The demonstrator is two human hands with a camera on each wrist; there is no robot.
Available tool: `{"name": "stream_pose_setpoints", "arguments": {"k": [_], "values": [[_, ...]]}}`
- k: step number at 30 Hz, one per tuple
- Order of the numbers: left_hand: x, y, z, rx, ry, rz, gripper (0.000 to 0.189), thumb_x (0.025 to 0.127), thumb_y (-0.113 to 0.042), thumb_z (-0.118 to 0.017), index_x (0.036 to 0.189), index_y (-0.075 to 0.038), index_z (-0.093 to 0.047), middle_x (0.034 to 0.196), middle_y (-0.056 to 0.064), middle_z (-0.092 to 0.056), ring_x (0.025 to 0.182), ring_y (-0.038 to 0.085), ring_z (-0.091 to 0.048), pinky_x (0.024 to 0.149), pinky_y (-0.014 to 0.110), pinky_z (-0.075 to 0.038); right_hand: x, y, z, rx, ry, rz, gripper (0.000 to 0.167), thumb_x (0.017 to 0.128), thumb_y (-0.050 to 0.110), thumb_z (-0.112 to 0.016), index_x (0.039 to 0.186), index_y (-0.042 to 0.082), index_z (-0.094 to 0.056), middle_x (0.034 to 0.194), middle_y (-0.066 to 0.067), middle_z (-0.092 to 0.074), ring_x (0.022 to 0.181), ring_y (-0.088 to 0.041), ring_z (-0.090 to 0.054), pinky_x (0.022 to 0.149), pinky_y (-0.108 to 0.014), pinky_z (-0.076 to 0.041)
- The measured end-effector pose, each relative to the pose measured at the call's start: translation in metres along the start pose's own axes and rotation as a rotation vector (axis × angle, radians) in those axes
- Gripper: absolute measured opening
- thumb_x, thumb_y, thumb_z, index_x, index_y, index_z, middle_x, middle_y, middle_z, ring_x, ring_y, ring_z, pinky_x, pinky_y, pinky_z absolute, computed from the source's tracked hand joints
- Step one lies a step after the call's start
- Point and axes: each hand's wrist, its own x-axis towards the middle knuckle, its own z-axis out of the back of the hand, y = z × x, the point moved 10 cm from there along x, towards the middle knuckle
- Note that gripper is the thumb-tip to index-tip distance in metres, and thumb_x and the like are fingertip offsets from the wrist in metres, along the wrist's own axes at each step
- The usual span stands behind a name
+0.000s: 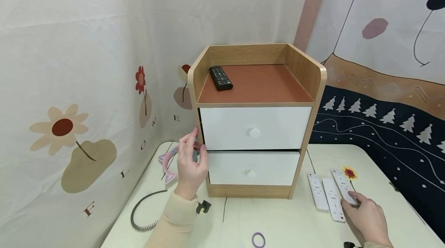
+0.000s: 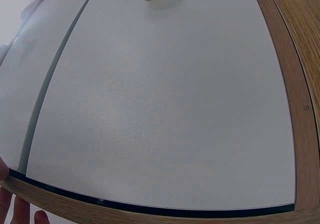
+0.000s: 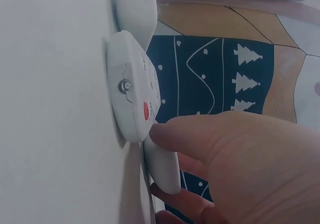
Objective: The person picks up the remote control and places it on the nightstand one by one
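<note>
A wooden cabinet (image 1: 250,191) with two white drawers stands on the table. My left hand (image 1: 190,167) holds its left side edge, the thumb at the front and the fingers along the outer side. In the left wrist view, the upper drawer front (image 2: 165,98) fills most of the picture, with fingertips (image 2: 21,211) at the wooden edge. Three white remote controls lie at the right. My right hand (image 1: 369,217) pinches the rightmost remote control (image 1: 342,184) at its near end. In the right wrist view, the thumb meets this remote control (image 3: 162,166) beside another with a red button (image 3: 137,91).
A black remote control (image 1: 220,78) lies on the cabinet's brown top. Left of the cabinet are a pink cat-ear headset (image 1: 167,163) and a coiled dark cord (image 1: 139,223). A purple ring (image 1: 258,240) lies in front. Printed cloths (image 1: 80,66) hang behind the table.
</note>
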Motion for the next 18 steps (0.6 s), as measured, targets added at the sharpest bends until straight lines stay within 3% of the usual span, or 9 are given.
{"name": "stream_pose_setpoints", "arguments": {"k": [5, 9, 13, 18], "values": [[0.000, 0.001, 0.000, 0.000, -0.001, 0.001, 0.064, 0.095, 0.011, -0.064, 0.158, 0.003, -0.053, 0.124, 0.029, -0.061, 0.090, 0.026, -0.063, 0.079, 0.022, -0.055, -0.001, 0.003, 0.004, 0.031, -0.045, -0.007, 0.058, 0.101, 0.029, -0.073, 0.145, -0.007, -0.063, 0.125, -0.035, -0.073, 0.106, -0.049, -0.069, 0.097, -0.069, -0.052], [0.000, 0.002, 0.001, -0.003, -0.003, 0.004, 0.064, 0.096, 0.010, -0.064, 0.158, 0.003, -0.053, 0.124, 0.029, -0.061, 0.090, 0.026, -0.063, 0.080, 0.022, -0.055, -0.003, 0.007, 0.009, 0.049, -0.090, -0.007, 0.054, 0.101, 0.026, -0.074, 0.141, -0.009, -0.066, 0.106, -0.029, -0.078, 0.084, -0.034, -0.067, 0.081, -0.054, -0.051], [0.000, 0.002, 0.001, -0.006, -0.004, 0.004, 0.064, 0.095, 0.010, -0.064, 0.158, 0.003, -0.053, 0.124, 0.029, -0.061, 0.090, 0.026, -0.063, 0.080, 0.022, -0.056, -0.005, 0.010, 0.012, 0.070, -0.117, -0.005, 0.052, 0.101, 0.026, -0.074, 0.138, -0.010, -0.068, 0.094, -0.023, -0.077, 0.078, -0.029, -0.062, 0.074, -0.045, -0.044], [0.000, 0.002, 0.000, -0.007, -0.002, 0.003, 0.064, 0.095, 0.010, -0.064, 0.158, 0.003, -0.054, 0.123, 0.028, -0.061, 0.089, 0.026, -0.064, 0.081, 0.022, -0.055, -0.009, 0.015, 0.021, 0.112, -0.156, -0.006, 0.053, 0.102, 0.028, -0.073, 0.141, -0.007, -0.068, 0.095, -0.021, -0.079, 0.082, -0.030, -0.064, 0.074, -0.043, -0.042]]}}
